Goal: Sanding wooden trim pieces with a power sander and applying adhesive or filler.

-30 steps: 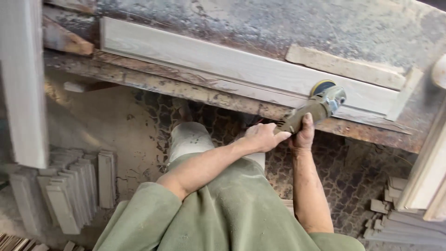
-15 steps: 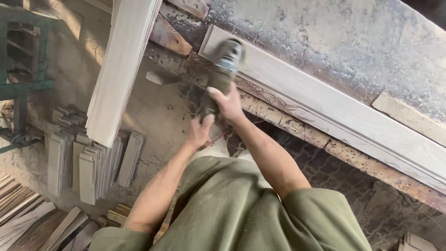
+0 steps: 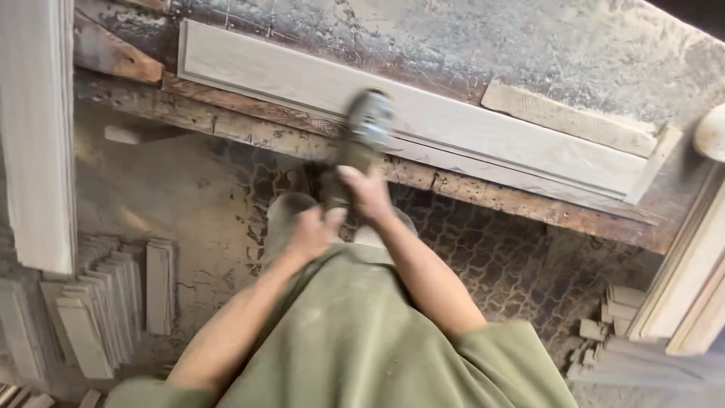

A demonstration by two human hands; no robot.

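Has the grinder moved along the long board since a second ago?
Yes. The grinder sat near the right end of the long board; it is now nearer the middle, to the left.

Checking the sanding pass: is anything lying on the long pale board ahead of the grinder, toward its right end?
Nothing visible lies on the long pale board right of the grinder. A shorter wood strip sits behind it, off its face.

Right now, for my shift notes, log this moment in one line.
hands: both on angle grinder | left hand rear | right hand front | grinder on long pale board | workbench dusty
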